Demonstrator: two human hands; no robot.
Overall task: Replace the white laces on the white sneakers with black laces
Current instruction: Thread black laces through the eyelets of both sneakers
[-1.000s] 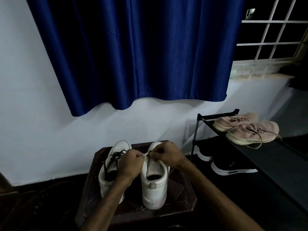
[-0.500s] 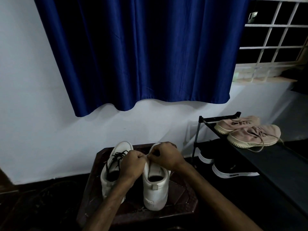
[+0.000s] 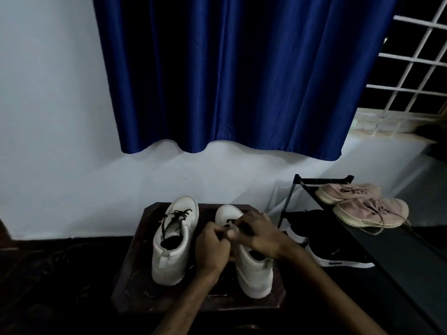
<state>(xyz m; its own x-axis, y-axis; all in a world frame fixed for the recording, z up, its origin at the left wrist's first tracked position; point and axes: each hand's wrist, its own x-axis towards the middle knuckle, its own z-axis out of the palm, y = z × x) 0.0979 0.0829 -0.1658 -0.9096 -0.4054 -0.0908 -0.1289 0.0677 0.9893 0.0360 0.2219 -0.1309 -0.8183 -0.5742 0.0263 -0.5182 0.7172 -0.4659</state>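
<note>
Both forearms are stretched from the near edge over a dark wooden low table [image 3: 135,281]. The left hand [image 3: 212,245] and right hand [image 3: 258,234] are held knuckles-up and touching above the tongue of the right white leather sneaker [image 3: 254,274], which is stood heel-near on the table's right half. Their curled fingertips are pinched on a black lace strand [image 3: 228,222] at the eyelets. Just left, the left white leather sneaker [image 3: 174,240] is already threaded with a black lace [image 3: 175,217]. Farther right, pink sneakers [image 3: 370,211] are kept on a black metal shoe rack [image 3: 387,250]. A blue curtain [image 3: 242,68] is hung behind.
</note>
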